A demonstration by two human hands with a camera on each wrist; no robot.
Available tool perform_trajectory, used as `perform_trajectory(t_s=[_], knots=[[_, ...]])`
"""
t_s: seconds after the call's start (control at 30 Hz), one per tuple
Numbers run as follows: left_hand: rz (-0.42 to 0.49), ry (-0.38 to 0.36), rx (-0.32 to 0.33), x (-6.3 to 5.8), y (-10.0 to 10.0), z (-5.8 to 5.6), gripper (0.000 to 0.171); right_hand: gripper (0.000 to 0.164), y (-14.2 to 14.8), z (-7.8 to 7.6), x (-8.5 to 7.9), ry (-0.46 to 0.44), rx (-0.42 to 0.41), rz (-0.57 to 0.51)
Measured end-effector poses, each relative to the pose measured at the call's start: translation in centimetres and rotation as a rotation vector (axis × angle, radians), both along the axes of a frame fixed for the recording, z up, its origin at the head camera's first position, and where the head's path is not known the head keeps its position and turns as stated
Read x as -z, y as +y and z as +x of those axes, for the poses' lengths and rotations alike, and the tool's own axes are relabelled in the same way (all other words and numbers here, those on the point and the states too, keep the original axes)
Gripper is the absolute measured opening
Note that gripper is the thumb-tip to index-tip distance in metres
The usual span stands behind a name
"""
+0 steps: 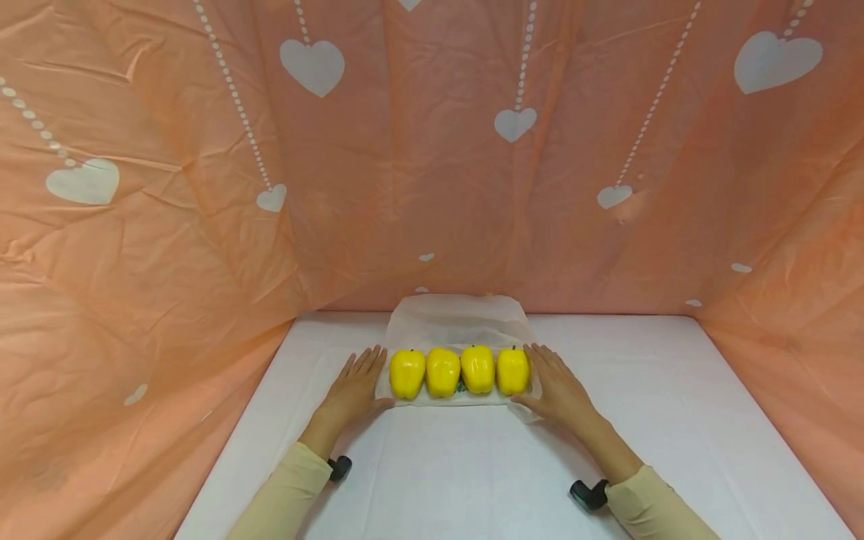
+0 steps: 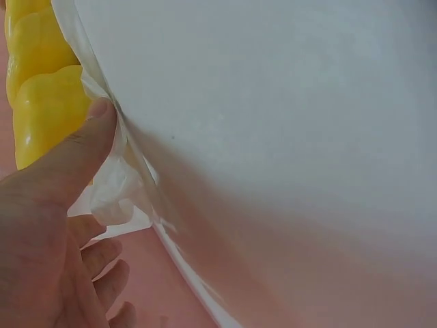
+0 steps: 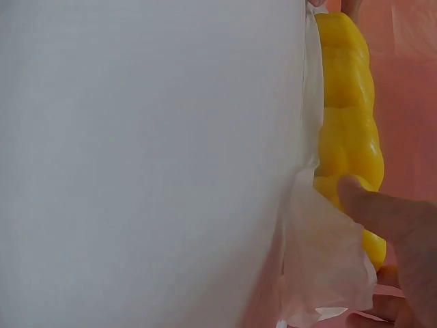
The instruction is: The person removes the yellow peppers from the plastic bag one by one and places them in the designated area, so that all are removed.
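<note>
A row of several yellow bell peppers [image 1: 443, 373] lies side by side on a thin white plastic bag [image 1: 459, 319], stems pointing away from me. At the row's left end my left hand [image 1: 354, 386] rests, fingers extended beside the outermost pepper. Its thumb [image 2: 95, 126] touches the bag's near edge in the left wrist view. My right hand [image 1: 559, 388] is at the other end, its fingers straight along the last pepper. In the right wrist view that thumb [image 3: 369, 198] lies over the end pepper [image 3: 374, 247], by the bag's crumpled edge [image 3: 328, 253].
A white table [image 1: 439, 472] lies beneath everything. Behind and on both sides hangs an orange-pink curtain [image 1: 432, 172] with white hearts. Both wrists carry small black cameras, one on the left [image 1: 340, 469] and one on the right [image 1: 589, 495].
</note>
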State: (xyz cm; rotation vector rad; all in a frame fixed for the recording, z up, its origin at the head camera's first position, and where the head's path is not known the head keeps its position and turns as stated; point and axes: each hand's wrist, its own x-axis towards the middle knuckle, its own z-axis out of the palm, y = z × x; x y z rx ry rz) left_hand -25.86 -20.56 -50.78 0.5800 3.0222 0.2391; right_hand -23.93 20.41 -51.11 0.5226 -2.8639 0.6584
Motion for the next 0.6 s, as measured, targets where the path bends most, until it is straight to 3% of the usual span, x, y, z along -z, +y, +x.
perform_trajectory(t_s=[0.6], knots=[[-0.002, -0.016, -0.011, 0.00, 0.12, -0.05, 0.102, 0.091, -0.11, 0.08, -0.27, -0.061, 0.024, -0.046]])
